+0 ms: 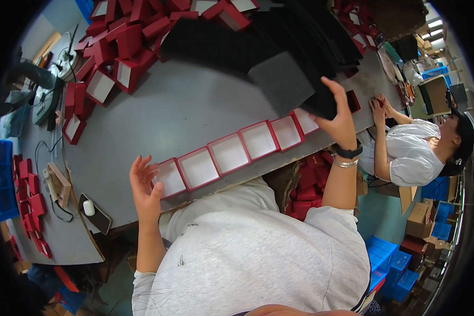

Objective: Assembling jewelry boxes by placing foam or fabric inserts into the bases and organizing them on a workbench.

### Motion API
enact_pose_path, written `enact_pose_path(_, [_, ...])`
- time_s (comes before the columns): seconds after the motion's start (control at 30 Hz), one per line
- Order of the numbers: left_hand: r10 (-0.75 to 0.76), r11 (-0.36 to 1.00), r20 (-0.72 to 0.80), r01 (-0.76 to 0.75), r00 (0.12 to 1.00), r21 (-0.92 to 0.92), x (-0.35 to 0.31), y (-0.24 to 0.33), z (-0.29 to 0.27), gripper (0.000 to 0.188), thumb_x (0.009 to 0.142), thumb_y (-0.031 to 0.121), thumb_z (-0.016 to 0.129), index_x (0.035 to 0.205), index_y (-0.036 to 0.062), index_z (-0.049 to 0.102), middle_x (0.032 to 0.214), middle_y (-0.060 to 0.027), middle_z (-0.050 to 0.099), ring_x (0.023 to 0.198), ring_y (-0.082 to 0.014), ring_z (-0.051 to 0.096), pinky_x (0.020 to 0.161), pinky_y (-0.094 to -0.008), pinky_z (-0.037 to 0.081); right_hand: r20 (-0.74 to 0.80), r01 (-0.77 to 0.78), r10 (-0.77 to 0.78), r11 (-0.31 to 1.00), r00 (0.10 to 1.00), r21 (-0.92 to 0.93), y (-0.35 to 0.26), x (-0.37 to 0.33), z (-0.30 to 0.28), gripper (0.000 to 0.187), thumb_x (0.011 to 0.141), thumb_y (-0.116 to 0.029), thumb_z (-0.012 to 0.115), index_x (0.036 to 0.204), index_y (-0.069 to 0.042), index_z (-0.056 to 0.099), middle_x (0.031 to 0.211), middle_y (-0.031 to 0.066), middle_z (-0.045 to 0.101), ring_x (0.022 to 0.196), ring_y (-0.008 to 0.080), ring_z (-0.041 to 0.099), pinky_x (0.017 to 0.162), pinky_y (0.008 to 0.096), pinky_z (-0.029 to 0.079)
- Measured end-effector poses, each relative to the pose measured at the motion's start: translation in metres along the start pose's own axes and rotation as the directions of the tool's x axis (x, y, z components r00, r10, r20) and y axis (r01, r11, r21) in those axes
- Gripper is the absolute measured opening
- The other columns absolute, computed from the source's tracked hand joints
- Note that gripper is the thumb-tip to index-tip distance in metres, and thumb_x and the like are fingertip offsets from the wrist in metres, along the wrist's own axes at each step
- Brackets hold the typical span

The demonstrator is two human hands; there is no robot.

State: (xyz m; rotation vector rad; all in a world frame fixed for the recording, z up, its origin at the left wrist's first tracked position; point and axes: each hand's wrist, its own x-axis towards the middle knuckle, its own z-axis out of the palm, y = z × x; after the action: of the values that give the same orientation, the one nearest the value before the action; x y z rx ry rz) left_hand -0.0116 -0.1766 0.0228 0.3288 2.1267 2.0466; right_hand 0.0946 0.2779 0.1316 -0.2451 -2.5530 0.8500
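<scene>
Red box row (229,154)'s lined up but bare inside, more loose boxes (129,43) untouched; left hand (147,194) spread empty, right hand (341,120) apparently gripping a blurry dark block (282,82).

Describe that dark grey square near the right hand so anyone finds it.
On the grey table, a row of open red boxes runs toward the right hand. Just left of that hand is the square, paler than the black pieces beyond.
</scene>
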Motion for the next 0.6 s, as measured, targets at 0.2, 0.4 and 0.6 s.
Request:
enact_pose_path(0.2, [0.573, 0.536, 0.145, -0.503, 0.807, 0.678, -0.005, 0.030, 0.002, 0.088, 0.073, 0.047, 0.086, 0.144, 0.0101, 0.050, 0.150, -0.0158, 0.045, 0.142, -0.0308, 0.037, 0.117, -0.0520, 0.028, 0.421, -0.136, 0.032, 0.966, 0.907, 0.219, -0.044, -0.031, 0.088, 0.081, 0.066, -0.009, 0.084, 0.142, -0.012, 0.054, 0.143, 0.0171, 0.042, 0.131, 0.0357, 0.047, 0.110, 0.0414, 0.041])
enact_pose_path(0.4, [0.464, 0.231, 0.598, -0.740, 0.654, 0.631, -0.004, 0.046, 0.027, 0.052, 0.072, 0.021, 0.081, 0.122, 0.0129, 0.069, 0.133, -0.0055, 0.062, 0.134, -0.0268, 0.049, 0.118, -0.0560, 0.023, 0.578, -0.048, -0.140, 0.954, 0.804, 0.297, -0.053, -0.036, 0.125, 0.084, 0.068, -0.015, 0.087, 0.145, -0.015, 0.051, 0.145, 0.0163, 0.039, 0.134, 0.0358, 0.046, 0.111, 0.0414, 0.042])
enact_pose_path(0.6, [0.638, 0.325, 0.104, -0.389, 0.763, 0.862, 0.011, 0.048, -0.047, 0.039, 0.082, -0.001, 0.067, 0.120, 0.0075, 0.070, 0.120, -0.0081, 0.071, 0.119, -0.0267, 0.063, 0.115, -0.0491, 0.033, 0.527, 0.004, -0.113, 0.979, 0.842, 0.205, -0.012, -0.026, 0.078, 0.085, 0.064, -0.012, 0.089, 0.142, -0.015, 0.055, 0.146, 0.0137, 0.040, 0.135, 0.0350, 0.045, 0.114, 0.0432, 0.038])
